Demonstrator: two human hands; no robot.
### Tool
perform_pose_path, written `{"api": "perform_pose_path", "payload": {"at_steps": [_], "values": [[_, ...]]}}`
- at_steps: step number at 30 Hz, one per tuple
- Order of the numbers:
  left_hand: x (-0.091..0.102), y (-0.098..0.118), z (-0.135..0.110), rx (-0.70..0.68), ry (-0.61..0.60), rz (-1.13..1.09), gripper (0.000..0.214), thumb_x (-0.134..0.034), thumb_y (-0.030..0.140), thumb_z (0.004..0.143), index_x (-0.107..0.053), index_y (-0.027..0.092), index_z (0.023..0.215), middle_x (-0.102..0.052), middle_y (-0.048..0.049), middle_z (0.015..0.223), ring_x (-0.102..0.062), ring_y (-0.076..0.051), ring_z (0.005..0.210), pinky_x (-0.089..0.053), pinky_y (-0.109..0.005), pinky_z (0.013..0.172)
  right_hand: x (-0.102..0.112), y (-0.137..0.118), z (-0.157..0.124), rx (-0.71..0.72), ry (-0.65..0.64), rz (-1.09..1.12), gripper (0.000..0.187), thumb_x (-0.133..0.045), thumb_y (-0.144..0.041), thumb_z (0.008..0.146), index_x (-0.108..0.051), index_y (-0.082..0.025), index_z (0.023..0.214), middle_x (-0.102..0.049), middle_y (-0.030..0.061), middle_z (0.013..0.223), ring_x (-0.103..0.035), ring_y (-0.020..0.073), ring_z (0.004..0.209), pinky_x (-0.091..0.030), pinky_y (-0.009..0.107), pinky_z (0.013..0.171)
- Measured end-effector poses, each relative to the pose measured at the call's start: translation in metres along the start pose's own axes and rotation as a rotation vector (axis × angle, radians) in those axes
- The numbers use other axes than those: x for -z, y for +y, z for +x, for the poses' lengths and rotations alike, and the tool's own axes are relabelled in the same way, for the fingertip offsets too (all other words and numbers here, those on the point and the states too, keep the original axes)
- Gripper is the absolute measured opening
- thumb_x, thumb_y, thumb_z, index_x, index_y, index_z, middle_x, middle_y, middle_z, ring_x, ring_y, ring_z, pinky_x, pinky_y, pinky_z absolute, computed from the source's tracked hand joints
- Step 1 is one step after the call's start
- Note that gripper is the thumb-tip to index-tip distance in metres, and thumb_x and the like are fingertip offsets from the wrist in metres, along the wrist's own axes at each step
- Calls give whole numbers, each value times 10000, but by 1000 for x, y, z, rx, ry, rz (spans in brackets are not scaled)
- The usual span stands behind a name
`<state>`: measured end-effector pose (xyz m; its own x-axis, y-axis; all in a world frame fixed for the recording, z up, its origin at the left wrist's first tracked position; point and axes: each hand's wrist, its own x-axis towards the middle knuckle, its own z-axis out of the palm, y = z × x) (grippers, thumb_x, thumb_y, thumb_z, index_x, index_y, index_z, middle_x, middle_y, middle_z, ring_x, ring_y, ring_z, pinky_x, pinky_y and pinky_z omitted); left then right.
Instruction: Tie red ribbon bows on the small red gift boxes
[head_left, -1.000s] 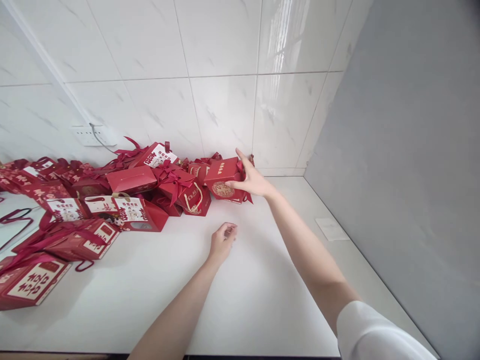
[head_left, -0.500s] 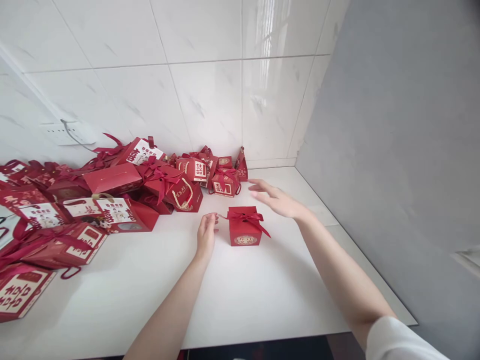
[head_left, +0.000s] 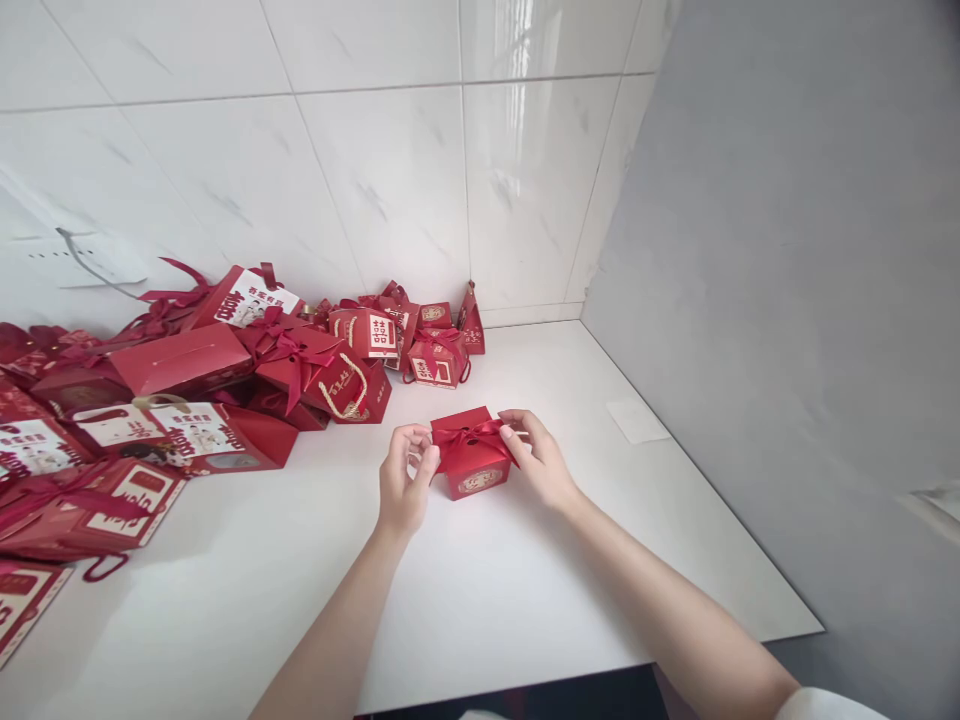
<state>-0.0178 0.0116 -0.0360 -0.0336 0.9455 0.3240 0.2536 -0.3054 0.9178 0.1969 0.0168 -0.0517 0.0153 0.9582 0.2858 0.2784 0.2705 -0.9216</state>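
Observation:
A small red gift box (head_left: 480, 482) with a gold round emblem on its front stands upright on the white table. Across its top lies a red ribbon (head_left: 471, 436) tied in a bow. At the box's left side my left hand (head_left: 403, 480) is closed, thumb and curled fingers at the ribbon's left end. My right hand (head_left: 544, 465) is closed at the opposite side, with thumb and fingertips pinching the right part of the bow. The ribbon ends inside my fingers are partly hidden.
Many red gift boxes (head_left: 180, 360) with ribbons and cord handles are heaped along the left and back. A pale square (head_left: 637, 421) lies on the table (head_left: 600, 560) at right. White tiles (head_left: 375, 180) rise behind, and a grey panel (head_left: 765, 260) borders the right.
My right hand has come down from behind the box onto the bow's right part. My left hand has closed in at the ribbon's left end. The box has turned slightly, and the view has shifted.

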Motion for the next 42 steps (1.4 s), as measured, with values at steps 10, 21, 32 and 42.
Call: {"api": "perform_pose_path", "payload": {"at_steps": [10, 21, 32, 42], "values": [[-1, 12, -4, -97, -133, 149, 337, -648, 223, 851, -557, 236, 1175, -555, 38, 732, -538, -133, 697, -431, -261, 700, -10, -17, -21, 740, -85, -515, 375, -590, -224, 935, -562, -251, 1308, -600, 116, 1384, -485, 292, 1371, -279, 612, 1193], [5, 13, -3, 55, -170, 193, 326, -574, 246, 882, -619, 277, 1203, -562, -20, 917, -541, -173, 839, -430, -275, 739, -9, -20, -22, 746, -35, -374, 218, -546, -103, 909, -602, -261, 1048, -701, 80, 1160, -641, 255, 1140, -480, 513, 1040], [3, 14, -3, 166, -228, -38, 59, -587, 220, 832, -583, 220, 891, -516, -4, 771, -510, -160, 736, -438, -269, 693, -16, -29, -36, 659, -223, -348, 332, -540, -256, 980, -503, -208, 1307, -702, 1, 724, -616, 173, 580, -517, 318, 635], [0, 18, 0, 168, -218, 11, 169, -649, 373, 858, -613, 207, 870, -462, 16, 704, -431, -143, 680, -382, -267, 687, -19, -24, -32, 708, -108, -359, 145, -487, -128, 986, -589, -226, 1017, -710, 48, 864, -657, 172, 729, -547, 312, 656]]}}
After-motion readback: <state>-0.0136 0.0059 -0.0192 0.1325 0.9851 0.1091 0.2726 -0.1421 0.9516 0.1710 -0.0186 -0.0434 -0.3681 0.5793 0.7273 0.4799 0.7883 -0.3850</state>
